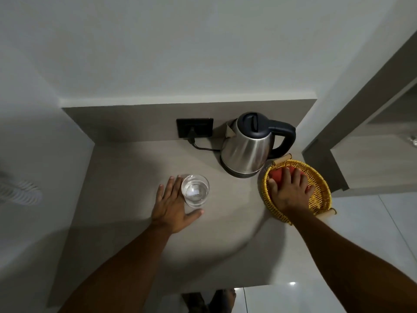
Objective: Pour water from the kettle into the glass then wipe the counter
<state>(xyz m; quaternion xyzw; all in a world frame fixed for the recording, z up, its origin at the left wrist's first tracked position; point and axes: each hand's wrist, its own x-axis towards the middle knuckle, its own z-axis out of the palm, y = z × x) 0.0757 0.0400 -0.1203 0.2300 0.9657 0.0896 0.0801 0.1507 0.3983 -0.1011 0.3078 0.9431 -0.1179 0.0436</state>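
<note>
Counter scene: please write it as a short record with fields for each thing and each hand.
kettle: upright on its base, plugged into the wall socket
glass: upright on the counter, looks to hold water
basket: yellow wicker, at the right edge of the counter
cloth: red, inside the basket
left hand: open, beside the glass, touching it
right hand: in the basket, on the cloth

Two bare forearms, sleeveless as far as visible.

Plain white wall [180, 41], black wall socket [194, 127], glossy pale floor tiles [372, 222].
</note>
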